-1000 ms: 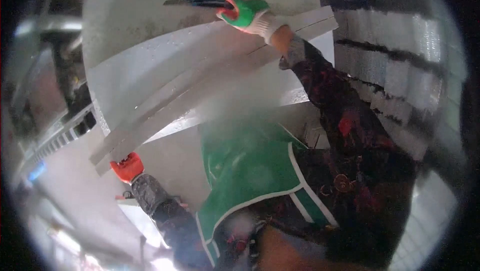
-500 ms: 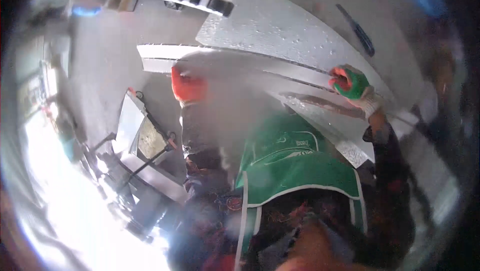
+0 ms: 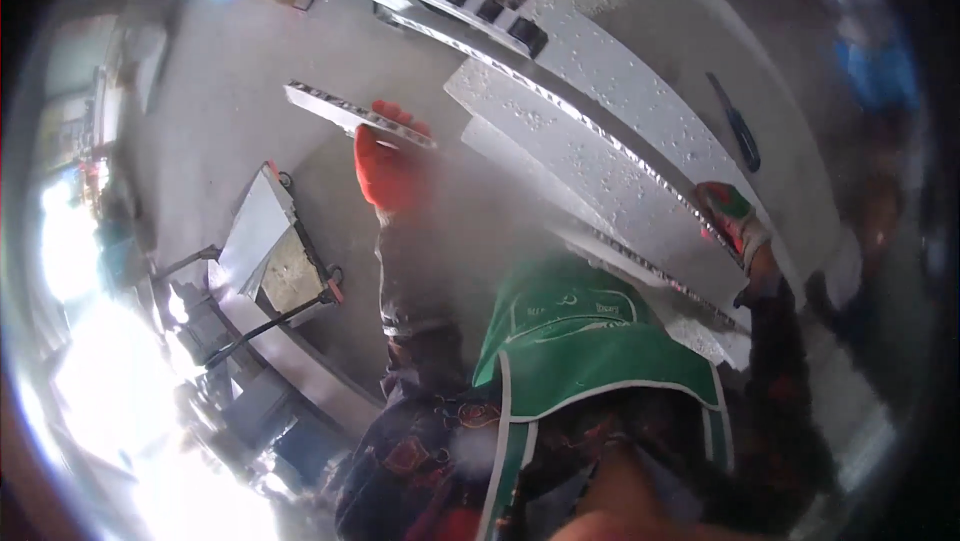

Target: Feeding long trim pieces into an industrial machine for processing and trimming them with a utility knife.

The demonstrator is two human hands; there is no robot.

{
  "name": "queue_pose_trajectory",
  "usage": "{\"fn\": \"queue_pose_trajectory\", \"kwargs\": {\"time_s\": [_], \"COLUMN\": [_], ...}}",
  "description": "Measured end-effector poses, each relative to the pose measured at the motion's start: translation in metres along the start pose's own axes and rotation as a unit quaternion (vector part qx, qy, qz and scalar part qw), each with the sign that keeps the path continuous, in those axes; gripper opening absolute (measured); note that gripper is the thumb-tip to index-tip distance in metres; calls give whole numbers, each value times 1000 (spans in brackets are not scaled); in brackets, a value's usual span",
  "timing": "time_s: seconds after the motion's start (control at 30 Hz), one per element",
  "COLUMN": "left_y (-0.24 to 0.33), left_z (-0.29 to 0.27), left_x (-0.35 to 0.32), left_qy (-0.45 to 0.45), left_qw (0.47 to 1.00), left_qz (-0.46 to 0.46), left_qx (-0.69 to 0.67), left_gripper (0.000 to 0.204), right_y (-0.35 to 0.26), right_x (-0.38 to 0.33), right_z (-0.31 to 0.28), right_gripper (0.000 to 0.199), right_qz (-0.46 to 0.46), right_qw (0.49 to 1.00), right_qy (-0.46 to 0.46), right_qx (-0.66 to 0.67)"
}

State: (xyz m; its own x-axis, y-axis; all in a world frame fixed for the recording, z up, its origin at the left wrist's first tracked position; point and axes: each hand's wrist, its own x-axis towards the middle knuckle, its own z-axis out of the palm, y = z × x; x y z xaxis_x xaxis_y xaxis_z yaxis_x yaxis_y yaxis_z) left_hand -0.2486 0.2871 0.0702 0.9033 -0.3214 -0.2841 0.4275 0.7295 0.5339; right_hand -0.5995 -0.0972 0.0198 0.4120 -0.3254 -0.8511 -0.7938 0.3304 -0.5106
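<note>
A large pale grey bench (image 3: 640, 91), speckled w/ small dents or droplets, is seen across the upper centre and right, bent by the lens. Long flat grey panels (image 3: 600, 181) w/ honeycomb edges are held above it, stacked loosely, running from upper left down to lower right. A green apron (image 3: 590, 341) over dark patterned sleeves fills the lower centre. To the left, on the grey floor (image 3: 210, 121), a small metal stand (image 3: 270, 251) w/ a slanted plate and black bars is seen, near strong glare at the lower left. The left hand (image 3: 388, 166), in a red glove, is closed around the upper-left end of a panel; grip looks wrapped under the edge. The right hand (image 3: 730, 216), in a green-and-red glove, is closed on the lower-right edge of the panels. A dark blue-handled tool (image 3: 738, 126) lies on the bench, well apart from the right hand.
</note>
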Motion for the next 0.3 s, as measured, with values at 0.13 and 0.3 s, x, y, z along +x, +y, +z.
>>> {"fn": "queue_pose_trajectory", "kwargs": {"time_s": [0.13,0.3], "left_y": [3,11], "left_z": [48,108], "left_x": [-5,28], "left_qy": [29,-28], "left_qw": [985,965], "left_qz": [31,81], "left_qx": [168,250], "left_gripper": [40,41], "right_y": [14,-19], "right_x": [4,-90], "right_z": [0,11], "right_gripper": [39,57], "right_qz": [-319,-490], "right_qw": [859,817], "right_qy": [127,128], "right_qx": [-380,-276]}}
